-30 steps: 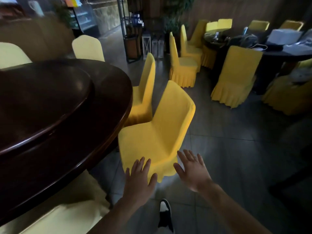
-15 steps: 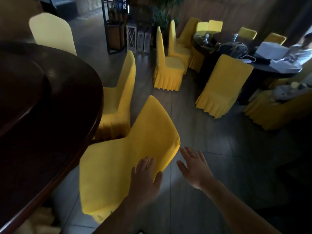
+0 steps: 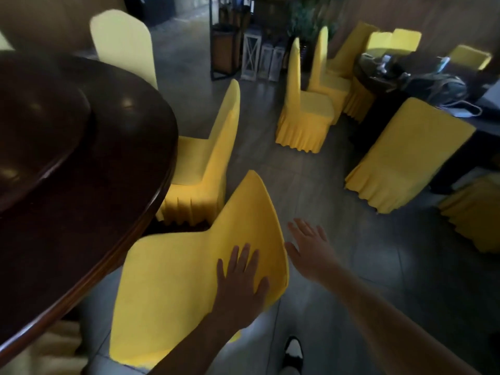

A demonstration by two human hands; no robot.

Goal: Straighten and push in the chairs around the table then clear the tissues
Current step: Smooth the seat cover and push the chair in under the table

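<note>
left hand (image 3: 240, 282) now flat on chair back (image 3: 251, 220)

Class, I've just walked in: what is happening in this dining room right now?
A person is tidying chairs at a round table. The left hand lies flat on the back of the nearest yellow chair, which stands angled at the table's edge. The right hand hovers open just beside that back, not touching it. No tissues are visible.
</note>
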